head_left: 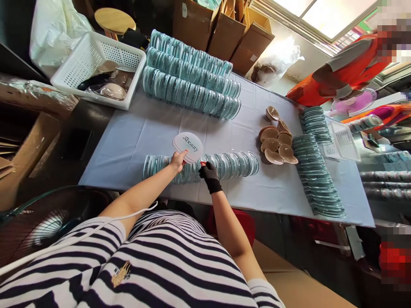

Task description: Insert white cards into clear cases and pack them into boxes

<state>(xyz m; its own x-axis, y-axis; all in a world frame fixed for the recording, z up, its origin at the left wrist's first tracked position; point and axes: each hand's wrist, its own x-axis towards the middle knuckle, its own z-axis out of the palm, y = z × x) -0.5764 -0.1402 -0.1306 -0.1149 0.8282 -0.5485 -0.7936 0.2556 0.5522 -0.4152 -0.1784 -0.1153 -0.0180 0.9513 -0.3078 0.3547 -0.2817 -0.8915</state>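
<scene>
My bare left hand pinches the lower edge of white oval cards printed with "Sbeauty", held tilted above the table. My right hand, in a black fingerless-looking glove, is closed beside the cards' lower right edge. Something small and red shows at its fingertips; I cannot make out what it is. Under both hands runs a row of clear bluish plastic cases, standing on edge along the front of the table.
The white-covered table also bears more rows of clear cases, brown bra cups, and stacked cases at right. A white basket holds bagged cups. Cardboard boxes stand behind; a person in orange is at far right.
</scene>
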